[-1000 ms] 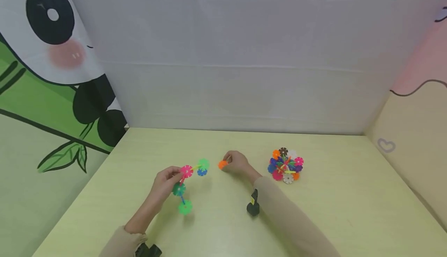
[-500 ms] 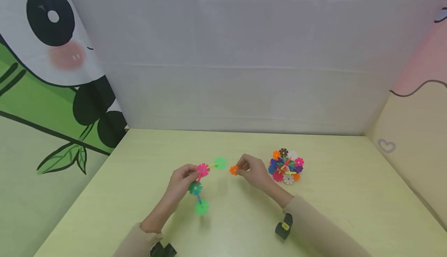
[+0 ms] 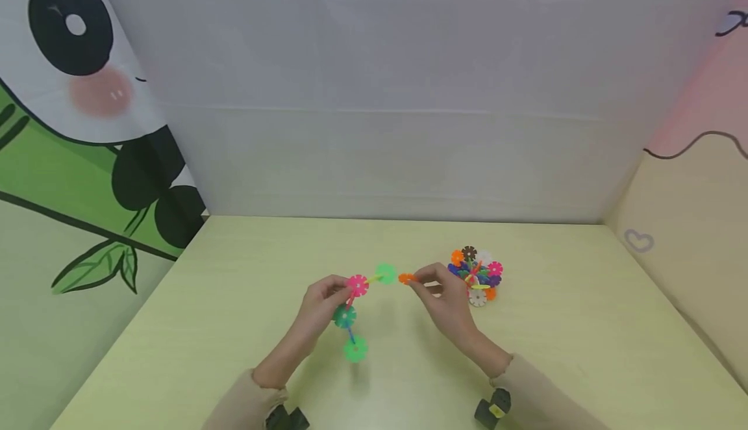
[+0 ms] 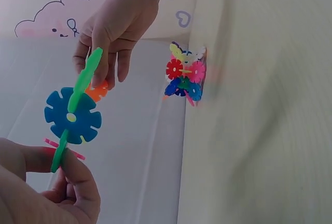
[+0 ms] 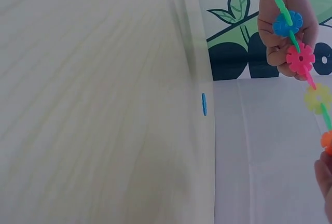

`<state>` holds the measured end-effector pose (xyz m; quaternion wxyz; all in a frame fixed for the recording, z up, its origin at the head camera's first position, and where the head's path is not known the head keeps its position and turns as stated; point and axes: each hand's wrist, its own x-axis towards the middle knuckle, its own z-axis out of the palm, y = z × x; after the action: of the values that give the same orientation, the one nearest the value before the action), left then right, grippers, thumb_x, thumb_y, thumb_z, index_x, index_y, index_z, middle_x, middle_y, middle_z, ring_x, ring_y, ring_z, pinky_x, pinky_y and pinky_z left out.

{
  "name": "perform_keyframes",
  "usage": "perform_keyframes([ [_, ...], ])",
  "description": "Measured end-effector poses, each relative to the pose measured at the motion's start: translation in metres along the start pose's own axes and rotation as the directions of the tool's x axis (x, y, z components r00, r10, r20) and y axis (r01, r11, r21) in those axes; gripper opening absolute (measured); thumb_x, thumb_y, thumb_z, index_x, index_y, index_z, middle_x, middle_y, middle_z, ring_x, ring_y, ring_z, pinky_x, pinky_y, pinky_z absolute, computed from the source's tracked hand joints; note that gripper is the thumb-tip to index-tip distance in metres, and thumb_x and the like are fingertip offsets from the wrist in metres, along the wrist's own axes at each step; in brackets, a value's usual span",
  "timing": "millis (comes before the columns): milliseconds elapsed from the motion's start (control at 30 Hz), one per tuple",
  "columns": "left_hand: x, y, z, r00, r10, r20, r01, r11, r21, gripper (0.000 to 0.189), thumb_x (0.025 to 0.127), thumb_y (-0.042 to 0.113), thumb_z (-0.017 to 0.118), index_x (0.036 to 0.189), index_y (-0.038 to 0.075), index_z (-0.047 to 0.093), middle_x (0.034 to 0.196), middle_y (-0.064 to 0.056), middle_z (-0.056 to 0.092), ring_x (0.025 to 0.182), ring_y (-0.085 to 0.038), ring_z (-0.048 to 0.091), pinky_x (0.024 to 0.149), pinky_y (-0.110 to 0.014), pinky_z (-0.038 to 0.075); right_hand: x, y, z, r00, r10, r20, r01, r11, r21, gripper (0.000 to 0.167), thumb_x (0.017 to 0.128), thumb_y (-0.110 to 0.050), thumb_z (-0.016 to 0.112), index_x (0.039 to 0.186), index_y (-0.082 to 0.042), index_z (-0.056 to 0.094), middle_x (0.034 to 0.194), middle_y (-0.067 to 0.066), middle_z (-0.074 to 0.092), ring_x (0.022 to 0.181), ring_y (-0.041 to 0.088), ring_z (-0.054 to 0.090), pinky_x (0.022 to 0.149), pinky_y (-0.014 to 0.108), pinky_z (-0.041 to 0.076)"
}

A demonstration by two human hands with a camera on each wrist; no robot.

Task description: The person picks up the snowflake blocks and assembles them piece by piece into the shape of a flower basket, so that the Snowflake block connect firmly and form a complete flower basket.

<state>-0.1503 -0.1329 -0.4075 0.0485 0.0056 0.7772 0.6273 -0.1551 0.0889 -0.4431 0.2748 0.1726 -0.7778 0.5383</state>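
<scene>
My left hand [image 3: 321, 297] pinches a chain of interlocking plastic snowflake discs near its pink disc [image 3: 358, 285]. Below hang a teal disc [image 3: 345, 316], a blue one seen edge-on, and a light green disc [image 3: 355, 349]. A yellow disc [image 5: 318, 98] leads from the pink one to another light green disc [image 3: 386, 273] at the chain's upper end. Thumb and fingers of my right hand [image 3: 448, 303] pinch an orange disc [image 3: 406, 278] right beside that end. Whether the two touch or interlock, I cannot tell. Both hands are above the table.
A pile of loose colourful discs [image 3: 477, 297] lies on the pale table [image 3: 555, 326], behind and right of my right hand. One blue disc [image 5: 204, 105] rests on the table in the right wrist view. A white cloth wall [image 3: 374, 157] stands behind the table.
My left hand has moved right with the chain. The right hand, holding the orange disc, has also shifted right and turned; the disc is now closer to the chain's light green end.
</scene>
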Motion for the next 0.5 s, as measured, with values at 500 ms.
perform_keyframes([
  [500, 0.0, 0.0016, 0.0059, 0.999, -0.007, 0.036, 0.006, 1.0, 0.03, 0.018, 0.097, 0.012, 0.055, 0.103, -0.003, 0.062, 0.085, -0.001, 0.062, 0.077, -0.012, 0.054, 0.066, -0.022, 0.046, 0.0007, -0.0007, 0.0025, 0.996, -0.088, -0.013, 0.088, 0.995, 0.051, 0.012, 0.082, 0.007, 0.073, 0.087, 0.0, 0.065, 0.084, 0.016, 0.07, 0.079, 0.001, 0.066, 0.069, 0.022, 0.059],
])
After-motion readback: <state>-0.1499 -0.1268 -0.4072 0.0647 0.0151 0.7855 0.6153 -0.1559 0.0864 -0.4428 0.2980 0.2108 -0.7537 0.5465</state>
